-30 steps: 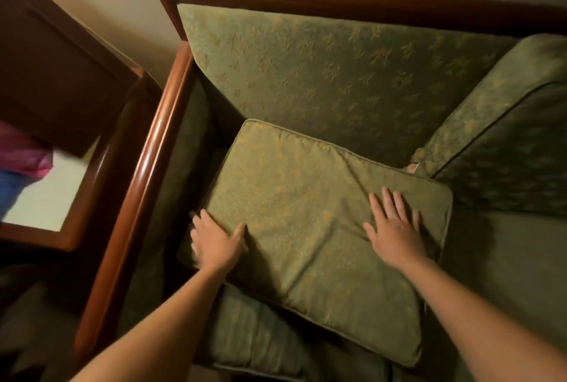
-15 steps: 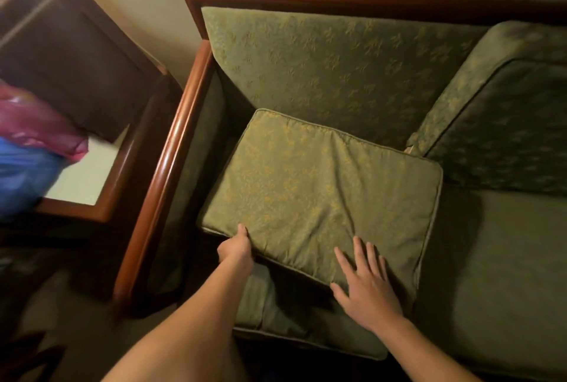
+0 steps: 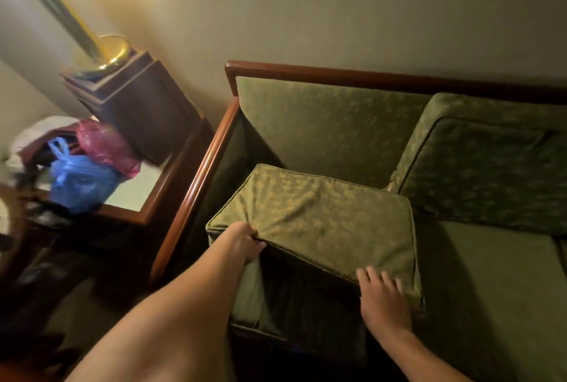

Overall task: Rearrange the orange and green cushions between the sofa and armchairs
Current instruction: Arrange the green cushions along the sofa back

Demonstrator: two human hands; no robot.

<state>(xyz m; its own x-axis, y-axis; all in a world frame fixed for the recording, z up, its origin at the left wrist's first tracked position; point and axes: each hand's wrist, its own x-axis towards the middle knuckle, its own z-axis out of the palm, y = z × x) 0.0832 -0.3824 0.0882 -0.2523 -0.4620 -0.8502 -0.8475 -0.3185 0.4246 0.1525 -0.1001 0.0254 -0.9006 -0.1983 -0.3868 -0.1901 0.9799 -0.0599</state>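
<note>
A square green cushion with a gold leaf pattern lies on the left seat of the green sofa, its front edge lifted off the seat. My left hand is shut on the cushion's front left edge, fingers tucked under it. My right hand rests on the cushion's front right corner with fingers spread; I cannot tell whether it grips. A second, darker green cushion leans against the sofa back on the right. No orange cushion is in view.
The sofa's wooden arm runs along its left side. Beside it stands a wooden side table with a blue bag, a pink bag, a dark box and a brass lamp base. The wall is behind.
Both hands slid from the cushion's top to its front edge. The left hand took hold of the edge and the front of the cushion rose. The view pulled back.
</note>
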